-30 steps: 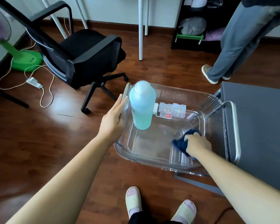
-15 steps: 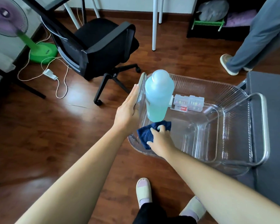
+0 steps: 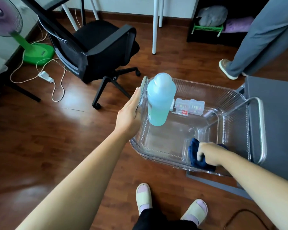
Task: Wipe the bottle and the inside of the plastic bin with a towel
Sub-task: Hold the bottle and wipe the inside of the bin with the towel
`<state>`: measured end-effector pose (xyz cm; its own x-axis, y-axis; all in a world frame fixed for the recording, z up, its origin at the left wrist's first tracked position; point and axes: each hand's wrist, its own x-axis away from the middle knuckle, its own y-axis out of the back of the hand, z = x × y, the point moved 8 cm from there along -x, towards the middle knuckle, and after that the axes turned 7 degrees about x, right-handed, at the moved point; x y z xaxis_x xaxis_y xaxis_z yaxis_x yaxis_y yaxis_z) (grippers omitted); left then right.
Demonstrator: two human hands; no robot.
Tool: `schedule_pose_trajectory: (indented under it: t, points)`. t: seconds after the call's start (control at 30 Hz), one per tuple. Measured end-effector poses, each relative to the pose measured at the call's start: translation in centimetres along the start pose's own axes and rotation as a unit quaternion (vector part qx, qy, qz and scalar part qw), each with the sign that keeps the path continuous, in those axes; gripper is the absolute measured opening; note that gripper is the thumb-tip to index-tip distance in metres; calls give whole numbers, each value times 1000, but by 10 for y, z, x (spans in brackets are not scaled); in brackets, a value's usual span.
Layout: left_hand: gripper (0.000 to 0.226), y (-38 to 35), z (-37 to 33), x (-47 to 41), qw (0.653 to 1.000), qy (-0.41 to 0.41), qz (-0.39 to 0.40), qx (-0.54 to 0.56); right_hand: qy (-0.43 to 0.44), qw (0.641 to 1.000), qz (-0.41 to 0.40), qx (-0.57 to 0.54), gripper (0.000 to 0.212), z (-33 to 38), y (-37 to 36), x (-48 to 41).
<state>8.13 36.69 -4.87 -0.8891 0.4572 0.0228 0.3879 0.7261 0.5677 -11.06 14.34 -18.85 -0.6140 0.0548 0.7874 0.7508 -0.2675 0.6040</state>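
The person is working on the inside of the clear plastic bin (image 3: 206, 87), so the bin-wiping step looks to be the one in hand. The right hand (image 3: 209, 153) is curling its fingers round a bunched dark blue towel (image 3: 194, 151) and pressing it down into the near right corner of the bin. The left hand (image 3: 128, 113) is lying flat, fingers straight, against the outside of the bin's left wall, seemingly bracing it. The pale blue bottle (image 3: 160, 100) is standing upright inside the bin at its far left corner, just inside that braced wall. I cannot tell whether it has had its wipe. Next, I would judge, the towel is needing to sweep leftward over the bare floor of the bin and up the ribbed walls. The bottle and the small clear box (image 3: 189, 107) of coloured bits beside it, against the far wall, are standing in the way, and they are likely wanting lifting or working round. A dark grey counter (image 3: 276, 113) is sitting at the bin's right end, though whether it is carrying the bin I cannot tell. A black office chair (image 3: 98, 47) and a green-based fan (image 3: 38, 53) are standing off to the far left. Another person's legs (image 3: 256, 39) are standing at the far right.
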Motion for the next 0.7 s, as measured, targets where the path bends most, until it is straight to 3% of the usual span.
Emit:
schedule_pose_trajectory:
  t: [0.13,0.3,0.47,0.6,0.7]
  points:
    - [64,2,1,-1,1000,-2,-9,-3,-7,1000,5,-26,41,12,-3,3]
    - [65,9,4,-3,1000,-12,-8,-23,86,989,-93,-77,44,99,12,-18]
    - [66,6,1,-2,1000,-15,-5,-24,123,974,-173,-86,52,164,29,-35]
    - [65,6,3,-1,1000,-14,-2,-27,148,972,-159,-87,48,130,24,-28]
    - [67,5,3,0,1000,-13,0,-24,49,973,-198,-106,51,57,36,-25]
